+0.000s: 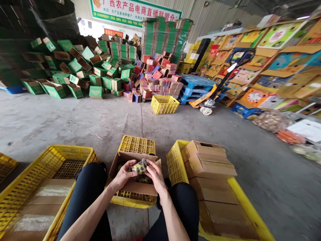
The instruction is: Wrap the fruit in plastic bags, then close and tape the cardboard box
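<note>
Between my two hands, above an open cardboard box [140,189], is a plastic-wrapped yellow-green fruit [139,166] with dark patches; its exact kind is unclear. My left hand [124,174] grips its left end with thumb and fingers. At the other end, the fingers of my right hand [154,172] pinch the wrapping. More similar dark-spotted pieces lie inside the box, partly hidden by my hands. The box rests on an upturned-looking yellow plastic crate [136,144] between my knees.
To my left stands a yellow crate [54,150] with taped cartons [46,207]; to my right, another crate [177,164] holds stacked brown boxes [213,164]. Farther off are a yellow crate [165,105], a pallet jack [213,95], blue pallets [192,83] and heaped green boxes [96,92].
</note>
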The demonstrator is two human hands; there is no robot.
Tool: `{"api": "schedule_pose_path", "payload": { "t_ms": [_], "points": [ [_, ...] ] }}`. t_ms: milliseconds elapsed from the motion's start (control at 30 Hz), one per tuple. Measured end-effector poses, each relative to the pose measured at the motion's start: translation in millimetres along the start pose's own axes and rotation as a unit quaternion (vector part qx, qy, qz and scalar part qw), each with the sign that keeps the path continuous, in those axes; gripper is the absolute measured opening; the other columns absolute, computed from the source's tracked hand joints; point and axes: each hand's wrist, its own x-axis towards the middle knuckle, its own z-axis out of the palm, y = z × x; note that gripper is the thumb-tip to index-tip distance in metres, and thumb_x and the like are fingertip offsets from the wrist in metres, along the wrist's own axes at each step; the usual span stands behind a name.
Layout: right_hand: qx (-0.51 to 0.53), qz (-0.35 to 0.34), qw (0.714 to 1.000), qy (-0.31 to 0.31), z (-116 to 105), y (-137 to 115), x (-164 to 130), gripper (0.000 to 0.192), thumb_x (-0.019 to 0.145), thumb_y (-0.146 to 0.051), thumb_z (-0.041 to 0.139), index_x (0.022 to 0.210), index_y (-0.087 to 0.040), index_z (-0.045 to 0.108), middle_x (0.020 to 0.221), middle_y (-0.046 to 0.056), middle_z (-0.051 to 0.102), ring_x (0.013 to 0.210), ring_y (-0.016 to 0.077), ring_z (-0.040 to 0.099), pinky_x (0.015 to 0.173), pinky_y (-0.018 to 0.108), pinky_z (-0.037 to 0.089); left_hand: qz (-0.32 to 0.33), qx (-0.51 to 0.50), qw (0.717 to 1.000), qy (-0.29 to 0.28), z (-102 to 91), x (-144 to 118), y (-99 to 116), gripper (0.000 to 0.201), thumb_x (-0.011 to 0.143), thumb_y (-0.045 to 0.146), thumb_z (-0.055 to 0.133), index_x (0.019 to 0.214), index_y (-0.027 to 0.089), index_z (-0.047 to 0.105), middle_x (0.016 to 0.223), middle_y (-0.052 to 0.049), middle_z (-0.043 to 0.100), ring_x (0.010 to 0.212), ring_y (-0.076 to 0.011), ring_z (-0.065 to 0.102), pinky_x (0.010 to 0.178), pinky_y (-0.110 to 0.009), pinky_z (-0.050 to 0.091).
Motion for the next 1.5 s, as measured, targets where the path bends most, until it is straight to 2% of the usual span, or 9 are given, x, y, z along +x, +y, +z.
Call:
{"api": "schedule_pose_path", "payload": {
  "t_ms": [100,267,367,533,700,933,1133,1333,1500],
  "points": [
    [-0.014,0.005,1.000,0.003,1.7,-3.0,0.1,0.056,0.073,-0.056,0.086,0.120,-0.028,0.074,0.134,0.008,0.072,0.126,0.0316,0.067,0.099,0.045,0.058,-0.005,0.014,1.000,0.005,-2.7,0.9,-2.3,0.068,0.054,0.027,0.103,0.116,0.022,0.076,0.123,-0.008,0.072,0.114,-0.0269,0.066,0.104,-0.038,0.049],
    [-0.028,0.000,0.999,0.024,1.5,-3.4,0.2,0.046,0.067,-0.056,0.090,0.094,-0.023,0.073,0.106,0.006,0.078,0.105,0.0297,0.073,0.089,0.042,0.060,-0.042,0.055,0.997,-0.020,-4.5,-0.7,-1.0,0.066,0.059,0.034,0.101,0.117,0.017,0.075,0.116,-0.011,0.076,0.109,-0.0281,0.069,0.105,-0.041,0.048],
    [-0.030,-0.003,0.999,0.036,0.3,-1.1,0.3,0.045,0.066,-0.058,0.089,0.087,-0.023,0.070,0.101,0.005,0.077,0.101,0.0282,0.072,0.088,0.040,0.060,-0.036,0.069,0.997,-0.026,-3.7,-1.5,0.2,0.063,0.060,0.036,0.101,0.115,0.018,0.076,0.112,-0.010,0.077,0.106,-0.0276,0.069,0.101,-0.038,0.049],
    [-0.025,-0.005,0.999,0.027,-1.3,2.4,1.8,0.047,0.069,-0.061,0.087,0.090,-0.023,0.071,0.102,0.006,0.077,0.098,0.0267,0.073,0.085,0.038,0.059,-0.016,0.086,0.996,-0.031,-2.0,-2.2,3.1,0.057,0.063,0.035,0.099,0.112,0.019,0.075,0.108,-0.007,0.077,0.102,-0.0245,0.069,0.094,-0.033,0.051],
    [-0.080,-0.031,0.996,0.017,-1.4,1.3,3.4,0.053,0.072,-0.063,0.085,0.108,-0.025,0.077,0.113,0.008,0.079,0.111,0.0312,0.071,0.093,0.041,0.057,-0.008,0.096,0.995,-0.031,-3.0,-1.6,4.1,0.054,0.061,0.033,0.100,0.108,0.019,0.076,0.101,-0.005,0.076,0.096,-0.0235,0.069,0.091,-0.033,0.051],
    [-0.071,-0.003,0.997,0.042,-2.6,1.1,2.7,0.052,0.070,-0.070,0.082,0.096,-0.024,0.078,0.099,0.008,0.081,0.096,0.0300,0.074,0.087,0.042,0.056,-0.016,0.048,0.998,-0.025,-2.2,0.3,0.8,0.068,0.062,0.036,0.100,0.123,0.020,0.073,0.117,-0.009,0.076,0.113,-0.0283,0.068,0.106,-0.039,0.047],
    [-0.041,-0.009,0.998,0.047,-1.5,1.9,1.8,0.051,0.069,-0.068,0.084,0.096,-0.025,0.074,0.101,0.007,0.079,0.094,0.0279,0.074,0.084,0.040,0.058,-0.040,0.051,0.995,-0.070,1.7,-3.1,5.9,0.056,0.067,0.040,0.097,0.113,0.019,0.076,0.118,-0.012,0.076,0.113,-0.0304,0.069,0.100,-0.039,0.052],
    [-0.119,-0.068,0.990,-0.009,3.2,-8.8,-4.1,0.050,0.075,-0.056,0.085,0.117,-0.030,0.077,0.132,0.006,0.073,0.132,0.0318,0.061,0.111,0.046,0.048,-0.009,0.110,0.994,-0.019,3.1,-7.2,9.7,0.058,0.067,0.039,0.097,0.116,0.019,0.075,0.108,-0.008,0.076,0.097,-0.0259,0.070,0.089,-0.034,0.054],
    [-0.117,-0.042,0.991,-0.048,8.2,-12.2,-6.1,0.048,0.073,-0.057,0.087,0.111,-0.029,0.080,0.122,0.006,0.077,0.120,0.0318,0.068,0.108,0.046,0.051,0.001,0.125,0.992,-0.014,5.7,-8.3,8.8,0.055,0.064,0.039,0.097,0.111,0.021,0.074,0.101,-0.005,0.075,0.093,-0.0233,0.069,0.085,-0.031,0.053]
  ]
}}
